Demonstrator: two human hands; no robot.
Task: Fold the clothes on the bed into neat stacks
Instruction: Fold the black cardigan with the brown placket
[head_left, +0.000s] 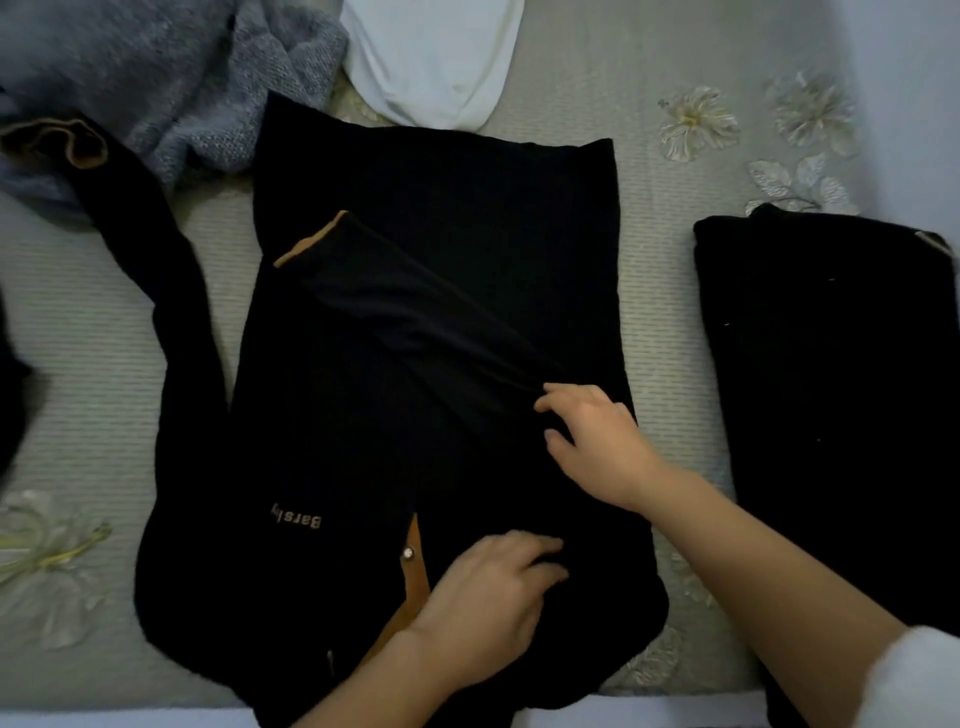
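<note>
A black sweater (405, 322) with tan trim lies flat in the middle of the bed, collar toward me. One sleeve is folded diagonally across its body, its tan cuff (310, 239) pointing up-left; the other sleeve (171, 291) stretches out to the left. My right hand (592, 436) presses on the folded sleeve near the sweater's right edge, fingers bent on the cloth. My left hand (483, 597) rests on the chest near the tan placket, fingers curled into the fabric. Whether either hand pinches the cloth is unclear.
A folded black garment (831, 374) lies to the right. A grey knit (171, 78) is heaped at the top left and a white garment (436, 57) at the top centre. The flowered bedspread (93, 322) shows around them, its near edge at the bottom.
</note>
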